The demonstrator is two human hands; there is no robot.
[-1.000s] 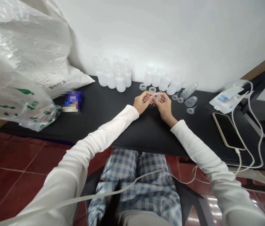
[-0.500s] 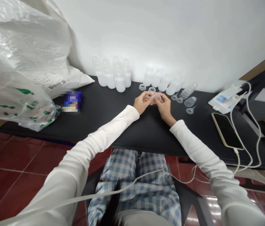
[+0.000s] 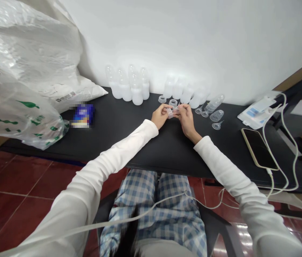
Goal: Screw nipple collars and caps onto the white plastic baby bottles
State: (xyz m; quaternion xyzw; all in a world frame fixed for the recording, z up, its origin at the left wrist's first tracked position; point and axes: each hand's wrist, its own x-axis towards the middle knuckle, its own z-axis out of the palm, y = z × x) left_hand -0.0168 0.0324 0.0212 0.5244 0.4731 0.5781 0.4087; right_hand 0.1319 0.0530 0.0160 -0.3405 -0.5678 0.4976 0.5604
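Note:
My left hand (image 3: 159, 116) is closed on a translucent screw ring (image 3: 169, 113), which is turned on edge above the table. Close beside it, my right hand (image 3: 186, 117) pinches a small clear piece (image 3: 177, 109) that looks like a silicone nipple; my fingers partly cover it. Behind my hands lie two more screw rings (image 3: 162, 99). To the right are several clear nipples (image 3: 216, 125), a loose clear cap (image 3: 216, 115) and a stack of caps (image 3: 215, 103). White bottles without caps (image 3: 186, 93) stand at the wall.
Several capped bottles (image 3: 137, 93) stand at the back left. Plastic bags (image 3: 27, 117) and a blurred blue packet (image 3: 83, 115) are on the left. A phone (image 3: 258, 148) with a charging cable and a white power strip (image 3: 258, 111) lie on the right. Another cable crosses my lap.
The screw ring has tipped onto its edge in my left hand. My right hand has drawn slightly apart from it, with the small clear piece showing between the fingers.

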